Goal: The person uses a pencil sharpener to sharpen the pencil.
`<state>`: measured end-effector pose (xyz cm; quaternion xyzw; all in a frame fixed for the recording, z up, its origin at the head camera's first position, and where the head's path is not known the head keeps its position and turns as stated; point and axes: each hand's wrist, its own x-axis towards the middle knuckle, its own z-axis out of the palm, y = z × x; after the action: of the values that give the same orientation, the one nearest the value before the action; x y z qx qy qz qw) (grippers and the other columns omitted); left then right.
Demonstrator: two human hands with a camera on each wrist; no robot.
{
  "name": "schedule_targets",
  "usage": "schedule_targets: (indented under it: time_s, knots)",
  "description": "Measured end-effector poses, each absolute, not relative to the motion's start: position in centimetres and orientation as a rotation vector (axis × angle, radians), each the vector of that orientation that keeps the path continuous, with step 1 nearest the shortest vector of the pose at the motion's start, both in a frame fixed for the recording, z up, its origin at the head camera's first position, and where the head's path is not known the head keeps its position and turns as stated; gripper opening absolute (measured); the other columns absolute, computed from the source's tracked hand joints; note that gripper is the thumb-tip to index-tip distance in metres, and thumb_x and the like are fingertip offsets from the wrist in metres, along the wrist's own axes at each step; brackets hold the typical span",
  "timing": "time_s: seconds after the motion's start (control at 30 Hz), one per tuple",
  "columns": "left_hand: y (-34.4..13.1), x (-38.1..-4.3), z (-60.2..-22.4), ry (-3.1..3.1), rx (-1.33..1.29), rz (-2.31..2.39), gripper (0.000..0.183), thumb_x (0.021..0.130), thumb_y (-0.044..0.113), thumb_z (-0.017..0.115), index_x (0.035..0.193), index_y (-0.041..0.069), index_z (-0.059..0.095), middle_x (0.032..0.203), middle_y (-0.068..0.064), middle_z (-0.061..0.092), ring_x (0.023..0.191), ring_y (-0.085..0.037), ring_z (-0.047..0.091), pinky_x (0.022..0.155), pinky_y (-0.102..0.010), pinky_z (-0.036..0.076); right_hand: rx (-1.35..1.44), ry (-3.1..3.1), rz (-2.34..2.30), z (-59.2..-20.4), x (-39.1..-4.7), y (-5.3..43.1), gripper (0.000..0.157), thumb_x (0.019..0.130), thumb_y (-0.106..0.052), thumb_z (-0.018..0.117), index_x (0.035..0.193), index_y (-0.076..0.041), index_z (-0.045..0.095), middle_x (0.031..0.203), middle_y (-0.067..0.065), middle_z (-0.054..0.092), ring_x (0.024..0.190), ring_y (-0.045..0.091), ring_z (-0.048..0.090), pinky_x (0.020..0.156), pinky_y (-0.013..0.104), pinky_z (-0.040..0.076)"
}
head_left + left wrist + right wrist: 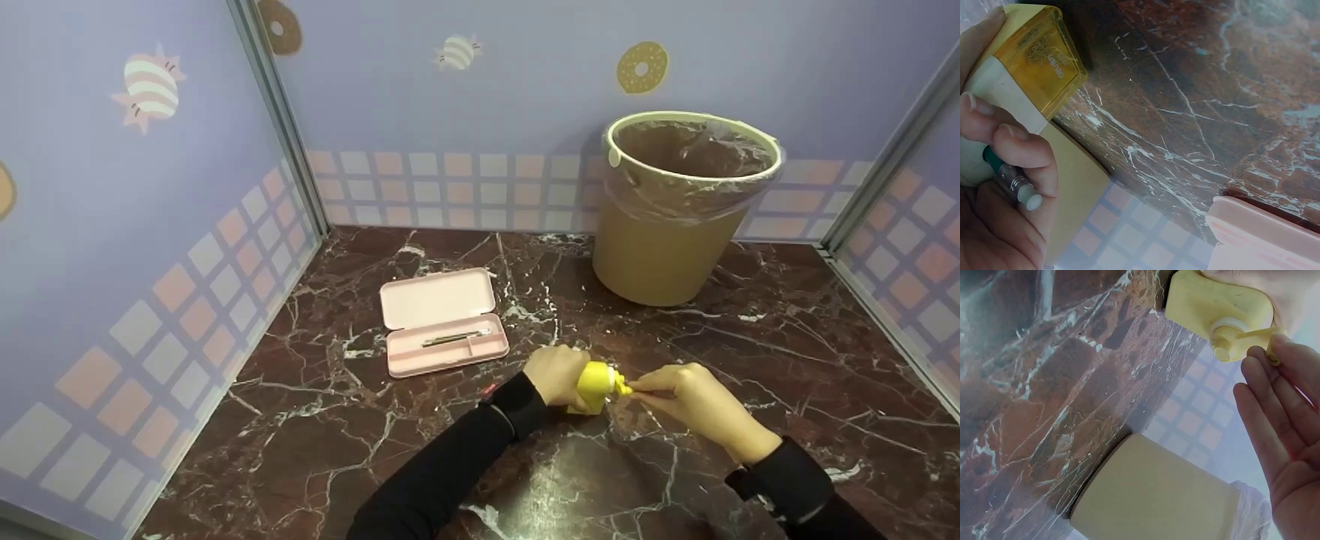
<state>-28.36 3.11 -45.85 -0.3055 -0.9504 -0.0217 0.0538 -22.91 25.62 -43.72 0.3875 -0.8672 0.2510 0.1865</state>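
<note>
My left hand [556, 373] grips a yellow hand-crank pencil sharpener [596, 382] just above the table. Through its clear yellow drawer [1044, 64], dark shavings show in the left wrist view. A pencil [1013, 183] pokes out of the sharpener's side among the left fingers, its pale eraser end outward; the rest of it is hidden. With thumb and fingertips, my right hand [697, 405] pinches the knob of the yellow crank [1252, 338]. The remaining right fingers stretch out beside it in the right wrist view.
A pink pencil case [439, 298] lies with its lid up to the left, slim pencils [456, 337] inside. Behind the hands stands a beige bin [652, 255] lined with a clear bag. Patterned panels [465, 112] enclose the dark marbled table [322, 450].
</note>
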Motion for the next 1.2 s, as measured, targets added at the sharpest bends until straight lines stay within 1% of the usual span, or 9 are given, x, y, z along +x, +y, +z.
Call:
schedule_targets:
  time_s: [0.13, 0.37, 0.57, 0.77, 0.87, 0.97, 1.2]
  knots:
    - [3.1, -28.4, -45.9, -2.891, -0.921, -0.071, 0.051, 0.063, 0.047, 0.094, 0.096, 0.015, 0.071, 0.092, 0.000, 0.079, 0.080, -0.019, 0.075, 0.065, -0.035, 0.060, 1.088, -2.431, 0.697, -43.5, -23.4, 25.7, 0.021, 0.076, 0.003, 0.083, 0.093, -0.008, 0.082, 0.086, 0.002, 0.081, 0.072, 0.014, 0.075, 0.070, 0.010, 0.055]
    - [3.1, -28.3, -45.9, -2.881, -0.937, -0.065, 0.051, 0.063, 0.047, 0.094, 0.096, 0.015, 0.071, 0.092, 0.001, 0.078, 0.078, -0.018, 0.074, 0.064, -0.034, 0.060, 1.049, -2.432, 0.674, -43.2, -24.7, 25.9, 0.020, 0.077, 0.004, 0.082, 0.092, -0.009, 0.081, 0.085, 0.002, 0.081, 0.070, 0.012, 0.074, 0.065, 0.009, 0.053]
    - [3.0, -28.3, -45.9, -2.881, -0.943, -0.070, 0.051, 0.063, 0.046, 0.094, 0.097, 0.015, 0.071, 0.092, 0.001, 0.078, 0.078, -0.017, 0.073, 0.064, -0.033, 0.059, 1.020, -2.424, 0.697, -43.2, -25.8, 25.8, 0.019, 0.078, 0.000, 0.083, 0.094, -0.010, 0.082, 0.086, 0.001, 0.081, 0.072, 0.012, 0.075, 0.067, 0.010, 0.053]
    - [3.0, -28.3, -45.9, -2.882, -0.954, -0.068, 0.051, 0.064, 0.046, 0.094, 0.097, 0.015, 0.070, 0.092, 0.001, 0.078, 0.078, -0.017, 0.073, 0.065, -0.032, 0.059, 0.942, -2.488, 0.702, -43.6, -26.6, 25.8, 0.019, 0.081, -0.004, 0.082, 0.099, -0.009, 0.082, 0.090, 0.003, 0.082, 0.076, 0.015, 0.077, 0.068, 0.021, 0.060]
    - [2.9, -28.3, -45.8, -2.884, -0.957, -0.067, 0.052, 0.064, 0.047, 0.094, 0.097, 0.015, 0.070, 0.092, 0.001, 0.078, 0.078, -0.018, 0.074, 0.065, -0.033, 0.060, 0.904, -2.534, 0.710, -43.7, -27.2, 25.6, 0.018, 0.084, -0.005, 0.080, 0.101, -0.010, 0.082, 0.092, 0.004, 0.082, 0.077, 0.017, 0.077, 0.066, 0.025, 0.060]
    - [2.8, -28.4, -45.7, -2.882, -0.962, -0.071, 0.051, 0.064, 0.046, 0.094, 0.096, 0.015, 0.069, 0.092, 0.001, 0.078, 0.078, -0.018, 0.074, 0.066, -0.034, 0.060, 0.860, -2.568, 0.707, -44.1, -27.9, 25.4, 0.017, 0.085, -0.006, 0.080, 0.101, -0.010, 0.082, 0.092, 0.005, 0.082, 0.078, 0.018, 0.077, 0.067, 0.029, 0.061]
    - [2.9, -28.3, -45.8, -2.866, -0.983, -0.053, 0.053, 0.064, 0.048, 0.093, 0.097, 0.015, 0.069, 0.094, 0.001, 0.077, 0.080, -0.017, 0.073, 0.067, -0.032, 0.060, 0.848, -2.623, 0.679, -46.1, -29.2, 25.1, 0.014, 0.085, -0.005, 0.079, 0.099, -0.004, 0.081, 0.091, 0.011, 0.081, 0.078, 0.023, 0.078, 0.070, 0.035, 0.063]
